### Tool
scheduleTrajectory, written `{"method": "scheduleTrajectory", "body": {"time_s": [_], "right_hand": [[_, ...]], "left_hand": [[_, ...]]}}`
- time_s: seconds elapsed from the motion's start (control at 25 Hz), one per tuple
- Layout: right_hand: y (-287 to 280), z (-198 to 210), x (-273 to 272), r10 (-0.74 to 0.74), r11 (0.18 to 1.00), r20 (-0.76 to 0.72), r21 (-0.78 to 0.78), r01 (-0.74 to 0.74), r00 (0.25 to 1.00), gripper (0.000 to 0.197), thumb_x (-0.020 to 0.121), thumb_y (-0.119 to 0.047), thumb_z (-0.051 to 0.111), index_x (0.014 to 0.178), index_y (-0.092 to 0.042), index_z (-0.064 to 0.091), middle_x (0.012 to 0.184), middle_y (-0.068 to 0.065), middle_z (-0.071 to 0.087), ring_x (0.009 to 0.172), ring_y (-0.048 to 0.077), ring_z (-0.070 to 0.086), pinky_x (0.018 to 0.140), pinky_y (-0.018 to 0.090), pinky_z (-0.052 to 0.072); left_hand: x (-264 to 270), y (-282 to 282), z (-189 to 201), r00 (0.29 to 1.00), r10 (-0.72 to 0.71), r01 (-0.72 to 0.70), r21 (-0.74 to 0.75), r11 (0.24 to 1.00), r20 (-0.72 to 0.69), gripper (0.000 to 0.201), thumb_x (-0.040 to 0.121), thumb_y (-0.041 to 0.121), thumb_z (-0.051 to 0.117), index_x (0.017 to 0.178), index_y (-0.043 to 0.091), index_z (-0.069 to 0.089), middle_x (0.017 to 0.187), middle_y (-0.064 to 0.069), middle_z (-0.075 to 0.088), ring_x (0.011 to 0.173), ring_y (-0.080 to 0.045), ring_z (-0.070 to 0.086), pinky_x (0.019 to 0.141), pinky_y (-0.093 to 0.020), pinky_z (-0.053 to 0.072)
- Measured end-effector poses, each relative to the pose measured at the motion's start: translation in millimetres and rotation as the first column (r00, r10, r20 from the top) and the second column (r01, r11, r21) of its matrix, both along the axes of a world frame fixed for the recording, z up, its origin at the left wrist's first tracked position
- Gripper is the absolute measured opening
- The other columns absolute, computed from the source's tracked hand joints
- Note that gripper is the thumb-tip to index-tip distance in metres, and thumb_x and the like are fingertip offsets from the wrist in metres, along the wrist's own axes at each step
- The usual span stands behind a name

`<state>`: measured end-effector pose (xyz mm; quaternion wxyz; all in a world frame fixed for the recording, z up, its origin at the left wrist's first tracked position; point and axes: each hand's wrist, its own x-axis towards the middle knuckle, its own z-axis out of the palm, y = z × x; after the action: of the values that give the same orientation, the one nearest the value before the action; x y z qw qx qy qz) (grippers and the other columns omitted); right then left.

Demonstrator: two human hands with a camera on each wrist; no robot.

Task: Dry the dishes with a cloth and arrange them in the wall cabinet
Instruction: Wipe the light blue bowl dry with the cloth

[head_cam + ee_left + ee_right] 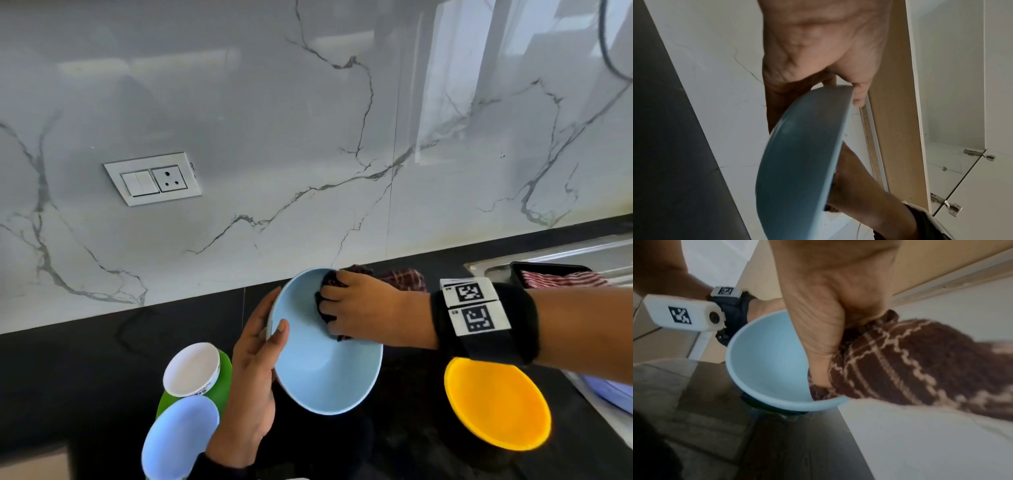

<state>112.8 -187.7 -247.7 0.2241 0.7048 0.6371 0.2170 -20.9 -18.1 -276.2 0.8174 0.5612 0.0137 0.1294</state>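
Here, the left hand grips the blue bowl by its rim, tilted above the black bench. The right hand clutches the checked cloth, pressed inside the bowl's far wall. A yellow bowl sits nearby.

We are seeing bare black counter lying open to the left. Near us, stacked bowls are crowding the left side and a yellow bowl is blocking the right. The sink and wall are closing off the right and back.
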Motion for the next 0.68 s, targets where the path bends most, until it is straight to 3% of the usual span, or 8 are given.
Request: {"method": "scheduleTrajectory", "body": {"time_s": [0.08,0.2,0.28,0.36,0.44,0.56,0.6,0.68], "right_hand": [[8.4,7.8,4.6,0.205,0.973,0.122,0.077,-0.216,0.971,0.021,0.084,-0.013,0.059,0.066,-0.024,0.061,0.086,-0.005,0.066,0.094,0.021,0.061,0.086,0.034,0.043],[22.4,18.9,5.6,0.528,0.819,0.242,0.109,-0.563,0.814,0.028,0.092,-0.001,0.052,0.071,-0.015,0.063,0.098,0.002,0.069,0.100,0.022,0.061,0.095,0.039,0.044],[30.0,21.6,4.0,0.709,0.657,0.264,0.089,-0.748,0.654,0.029,0.093,0.000,0.052,0.074,-0.014,0.068,0.100,0.001,0.071,0.101,0.018,0.063,0.096,0.038,0.045],[35.5,26.4,0.3,0.839,0.496,0.240,0.028,-0.868,0.488,0.029,0.094,0.000,0.051,0.081,-0.016,0.072,0.103,-0.001,0.071,0.103,0.015,0.063,0.097,0.036,0.044],[37.0,29.3,-3.3,0.903,0.404,0.181,-0.050,-0.913,0.390,0.026,0.094,-0.002,0.052,0.088,-0.018,0.072,0.107,-0.003,0.069,0.108,0.013,0.061,0.098,0.036,0.042],[30.4,23.2,-6.9,0.861,0.500,0.117,-0.020,-0.866,0.495,0.026,0.095,-0.005,0.051,0.088,-0.019,0.070,0.109,-0.004,0.069,0.111,0.014,0.059,0.100,0.036,0.040],[25.9,18.8,-7.3,0.801,0.588,0.124,0.014,-0.809,0.585,0.026,0.096,-0.006,0.049,0.087,-0.020,0.070,0.110,-0.004,0.068,0.113,0.014,0.057,0.100,0.037,0.039],[13.1,12.3,-8.2,0.585,0.799,0.140,0.072,-0.597,0.799,0.027,0.096,-0.011,0.044,0.090,-0.023,0.067,0.114,-0.006,0.066,0.116,0.017,0.053,0.100,0.039,0.038]], "left_hand": [[2.3,2.7,7.1,0.998,-0.066,0.066,0.018,0.998,0.007,0.081,0.063,0.058,0.082,0.132,0.023,0.059,0.131,-0.008,0.063,0.122,-0.031,0.059,0.104,-0.053,0.045],[4.5,1.8,10.5,0.989,-0.146,0.147,0.046,0.988,-0.037,0.076,0.067,0.068,0.074,0.129,0.027,0.062,0.131,-0.006,0.063,0.123,-0.025,0.058,0.102,-0.044,0.048],[3.6,-3.8,16.3,0.965,-0.235,0.228,-0.074,0.971,-0.113,0.079,0.052,0.075,0.078,0.115,0.029,0.071,0.118,-0.008,0.070,0.109,-0.021,0.066,0.087,-0.037,0.057],[2.8,-11.7,18.4,0.903,-0.399,0.339,-0.308,0.889,-0.158,0.081,0.031,0.066,0.090,0.095,0.018,0.079,0.090,-0.010,0.074,0.081,-0.019,0.072,0.066,-0.029,0.059],[5.8,-14.4,13.8,0.874,-0.455,0.352,-0.423,0.835,-0.172,0.074,0.025,0.054,0.096,0.082,0.010,0.080,0.075,-0.009,0.072,0.067,-0.017,0.071,0.059,-0.025,0.057],[7.8,-16.3,11.9,0.836,-0.545,0.434,-0.523,0.733,-0.070,0.067,0.073,0.053,0.079,0.116,0.003,0.070,0.107,-0.016,0.071,0.103,-0.022,0.068,0.091,-0.034,0.053],[6.7,-15.9,13.0,0.846,-0.529,0.435,-0.481,0.761,-0.073,0.068,0.075,0.052,0.078,0.121,0.004,0.067,0.112,-0.017,0.069,0.106,-0.025,0.067,0.094,-0.038,0.052],[9.0,-2.0,1.5,0.873,-0.456,0.364,-0.392,0.845,-0.172,0.084,0.048,0.047,0.094,0.119,0.008,0.069,0.109,-0.020,0.070,0.094,-0.032,0.070,0.078,-0.041,0.058]]}}
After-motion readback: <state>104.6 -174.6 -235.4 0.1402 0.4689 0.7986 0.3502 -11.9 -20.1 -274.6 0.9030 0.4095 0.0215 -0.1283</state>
